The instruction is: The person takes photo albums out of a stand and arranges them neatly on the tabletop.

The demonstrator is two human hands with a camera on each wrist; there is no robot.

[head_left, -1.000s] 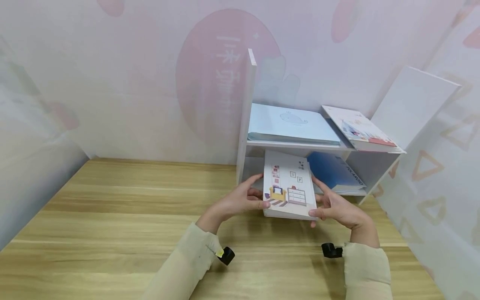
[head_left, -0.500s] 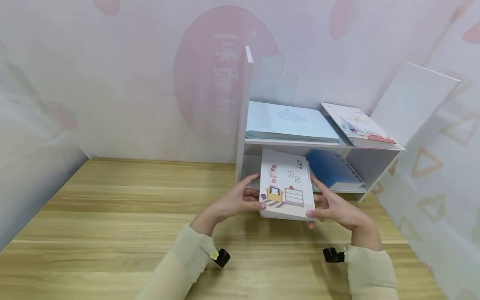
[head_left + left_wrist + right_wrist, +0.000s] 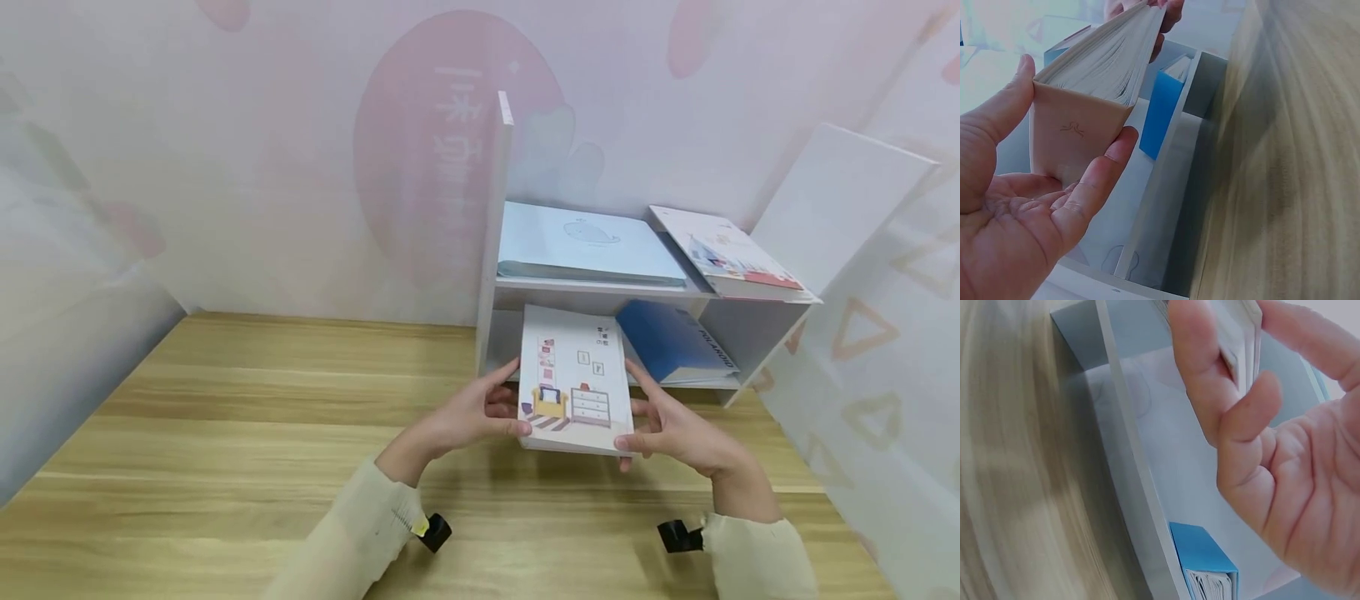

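Observation:
A white photo album (image 3: 573,367), its cover printed with an armchair and a chest of drawers, is held face up at the mouth of the lower shelf. My left hand (image 3: 468,417) grips its left edge, thumb on the cover and fingers below. On the opposite edge, my right hand (image 3: 678,429) grips it the same way. The left wrist view shows the pale spine (image 3: 1072,128) between thumb and fingers, with fanned pages above. In the right wrist view, only a corner of the album (image 3: 1244,337) shows between thumb and fingers.
A white desktop shelf (image 3: 592,289) stands on the wooden table (image 3: 315,417) against the wall. A blue POLAROID album (image 3: 675,337) lies in its lower compartment. On top are a pale blue whale album (image 3: 592,242) and another illustrated album (image 3: 738,254). Tall panels (image 3: 495,225) rise at both ends.
Both hands have drawn the white photo album slightly toward me and lower in the head view. The grip is unchanged, and the other albums have stayed in place.

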